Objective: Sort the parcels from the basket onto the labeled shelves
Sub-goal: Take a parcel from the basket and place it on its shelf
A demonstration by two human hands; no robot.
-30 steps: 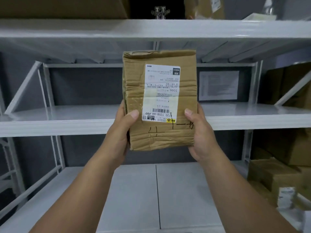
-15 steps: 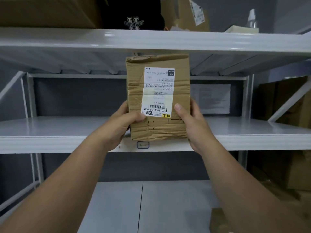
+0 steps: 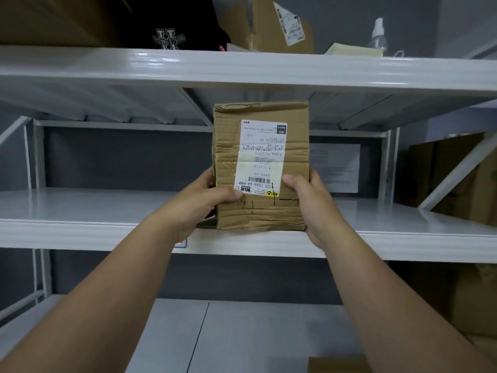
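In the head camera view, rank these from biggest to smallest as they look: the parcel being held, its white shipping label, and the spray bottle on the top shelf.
1. Parcel: largest.
2. Label: covers only part of the parcel's front.
3. Spray bottle: looks smallest, but it stands farther from the camera and its base is hidden, so its true size against the label is unsure.

Two hands [image 3: 204,203], one held parcel [image 3: 261,168], three shelf boards [image 3: 80,232] (plus one black cap [image 3: 172,30]).
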